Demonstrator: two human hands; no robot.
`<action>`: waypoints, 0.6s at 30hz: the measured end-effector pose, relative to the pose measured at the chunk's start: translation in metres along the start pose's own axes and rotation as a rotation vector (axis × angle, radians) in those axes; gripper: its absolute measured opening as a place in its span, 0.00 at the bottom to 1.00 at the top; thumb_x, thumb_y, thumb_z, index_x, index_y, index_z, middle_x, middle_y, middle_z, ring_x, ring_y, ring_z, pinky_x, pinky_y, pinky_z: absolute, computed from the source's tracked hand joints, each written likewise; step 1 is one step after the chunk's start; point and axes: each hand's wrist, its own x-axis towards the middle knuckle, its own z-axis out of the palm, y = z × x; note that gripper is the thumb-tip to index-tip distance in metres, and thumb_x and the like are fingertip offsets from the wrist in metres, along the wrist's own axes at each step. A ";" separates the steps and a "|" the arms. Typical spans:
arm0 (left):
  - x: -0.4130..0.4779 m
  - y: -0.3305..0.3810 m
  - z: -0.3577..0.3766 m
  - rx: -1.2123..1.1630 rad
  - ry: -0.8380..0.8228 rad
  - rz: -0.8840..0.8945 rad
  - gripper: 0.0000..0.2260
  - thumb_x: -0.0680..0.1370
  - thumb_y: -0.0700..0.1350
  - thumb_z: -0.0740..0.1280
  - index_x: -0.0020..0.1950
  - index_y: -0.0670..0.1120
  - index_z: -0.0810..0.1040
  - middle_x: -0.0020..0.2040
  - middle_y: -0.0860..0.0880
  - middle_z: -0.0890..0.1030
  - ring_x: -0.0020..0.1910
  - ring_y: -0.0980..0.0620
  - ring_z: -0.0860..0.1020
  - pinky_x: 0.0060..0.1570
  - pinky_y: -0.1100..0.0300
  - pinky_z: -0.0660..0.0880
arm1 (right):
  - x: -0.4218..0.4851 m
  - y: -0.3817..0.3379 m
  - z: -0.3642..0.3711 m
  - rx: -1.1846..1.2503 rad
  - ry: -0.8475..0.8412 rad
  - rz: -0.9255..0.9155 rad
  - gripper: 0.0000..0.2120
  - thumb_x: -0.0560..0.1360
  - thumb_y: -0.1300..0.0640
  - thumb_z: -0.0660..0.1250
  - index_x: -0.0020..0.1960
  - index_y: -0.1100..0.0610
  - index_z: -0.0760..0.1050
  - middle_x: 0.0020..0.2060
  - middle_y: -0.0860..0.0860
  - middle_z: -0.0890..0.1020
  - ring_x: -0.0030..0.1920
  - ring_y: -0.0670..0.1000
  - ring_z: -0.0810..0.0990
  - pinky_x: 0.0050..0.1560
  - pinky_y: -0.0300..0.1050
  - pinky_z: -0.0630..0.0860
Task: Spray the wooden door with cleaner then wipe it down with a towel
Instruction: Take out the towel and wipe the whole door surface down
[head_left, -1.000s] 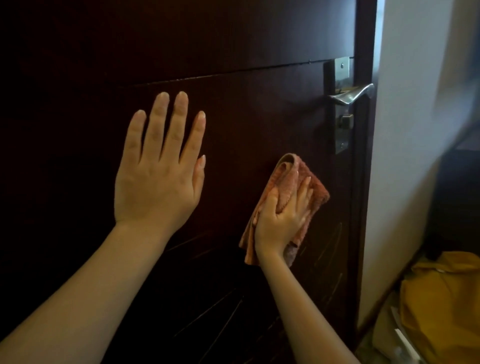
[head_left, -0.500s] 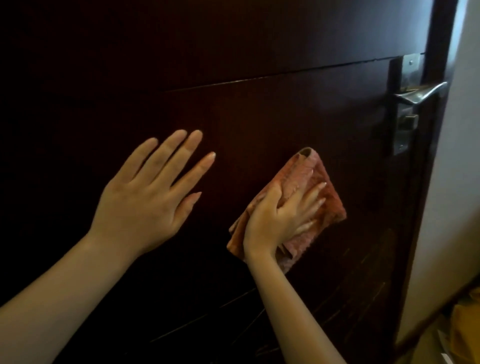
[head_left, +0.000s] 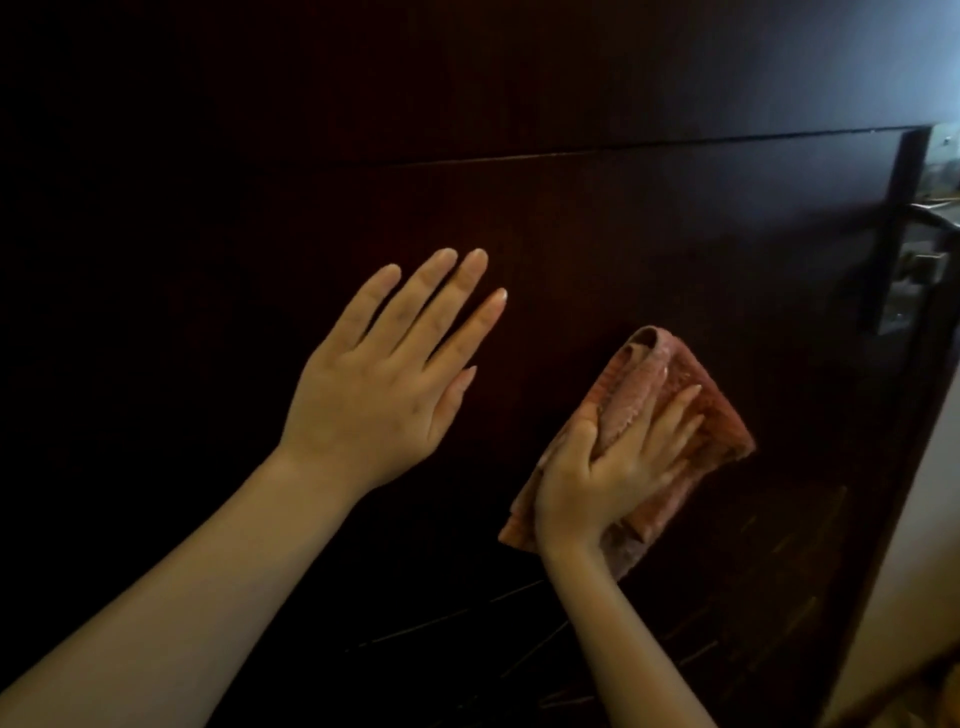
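Observation:
The dark brown wooden door (head_left: 571, 218) fills nearly the whole view. My left hand (head_left: 384, 379) lies flat against it with fingers spread, holding nothing. To its right, my right hand (head_left: 618, 467) presses a folded pinkish-orange towel (head_left: 691, 384) onto the door's lower panel. The towel sticks out above and to the right of the fingers. No spray bottle is in view.
A metal lever handle and lock plate (head_left: 924, 260) sit at the door's right edge, partly cut off by the frame. A pale wall (head_left: 924, 545) runs down beyond the door edge at the lower right. Light streak marks (head_left: 519, 623) show on the bottom panel.
The view has swung left, so the handle has slid to the right edge. My left hand tilted from upright to slanting right. The right hand keeps the towel on the door.

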 end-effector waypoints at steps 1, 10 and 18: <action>-0.002 -0.005 -0.002 -0.009 -0.004 0.016 0.24 0.80 0.48 0.54 0.75 0.44 0.57 0.75 0.42 0.56 0.74 0.45 0.56 0.72 0.51 0.50 | -0.006 -0.009 0.003 0.018 -0.009 0.014 0.31 0.71 0.48 0.52 0.73 0.52 0.52 0.74 0.53 0.52 0.75 0.59 0.48 0.71 0.64 0.42; -0.053 -0.082 -0.034 0.100 -0.031 -0.121 0.25 0.81 0.52 0.53 0.76 0.45 0.53 0.75 0.42 0.57 0.75 0.48 0.50 0.73 0.52 0.47 | -0.003 0.000 -0.003 -0.118 -0.185 -0.602 0.29 0.73 0.48 0.57 0.72 0.54 0.60 0.71 0.59 0.60 0.72 0.61 0.54 0.69 0.67 0.48; -0.062 -0.079 -0.030 0.108 -0.020 -0.221 0.25 0.82 0.53 0.50 0.76 0.44 0.53 0.75 0.41 0.55 0.75 0.44 0.51 0.73 0.50 0.45 | -0.024 -0.020 0.006 -0.119 -0.247 -0.841 0.30 0.74 0.46 0.57 0.75 0.48 0.56 0.75 0.57 0.56 0.75 0.61 0.48 0.70 0.66 0.45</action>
